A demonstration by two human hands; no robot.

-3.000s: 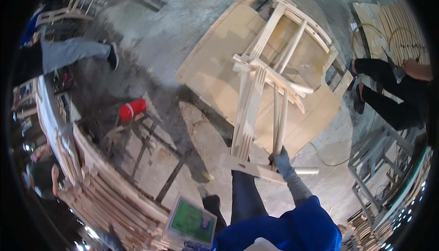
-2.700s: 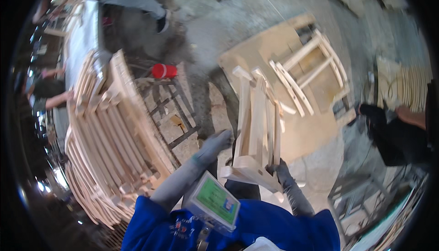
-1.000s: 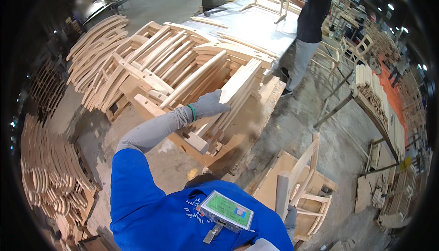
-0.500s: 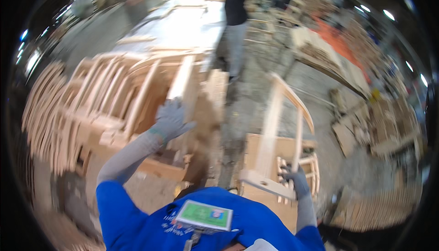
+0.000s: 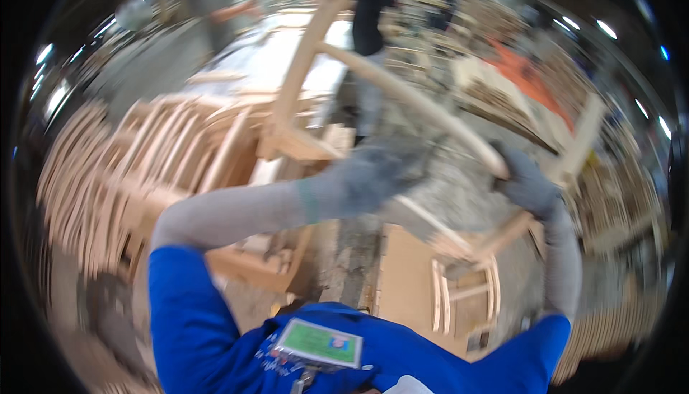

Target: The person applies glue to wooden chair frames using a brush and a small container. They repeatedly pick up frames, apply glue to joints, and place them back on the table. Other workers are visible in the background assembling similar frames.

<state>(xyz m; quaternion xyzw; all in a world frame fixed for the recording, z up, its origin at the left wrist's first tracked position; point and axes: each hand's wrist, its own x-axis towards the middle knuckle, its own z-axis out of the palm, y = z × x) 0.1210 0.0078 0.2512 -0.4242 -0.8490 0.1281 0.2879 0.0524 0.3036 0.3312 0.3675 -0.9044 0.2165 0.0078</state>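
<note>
A pale wooden chair-like frame (image 5: 423, 110) is raised in front of me, tilted, with curved side pieces and a round crossbar. My right hand (image 5: 530, 186), in a grey glove, is closed around the crossbar's near end. In the middle, my left hand (image 5: 373, 179), also gloved, reaches across in front of the frame. Motion smears its fingers, so whether it touches the wood is unclear.
Similar wooden frames (image 5: 179, 139) stand packed together at the left. Low on the right lie a cardboard sheet (image 5: 405, 272) and a small wooden frame (image 5: 466, 293). A person (image 5: 368, 85) stands ahead by a pale table (image 5: 247, 57). Wooden boards (image 5: 495, 100) are stacked at the far right.
The frame has risen from low on the right to in front of me and has turned. My right hand has moved up with it. My left hand has left the packed frames and swung right.
</note>
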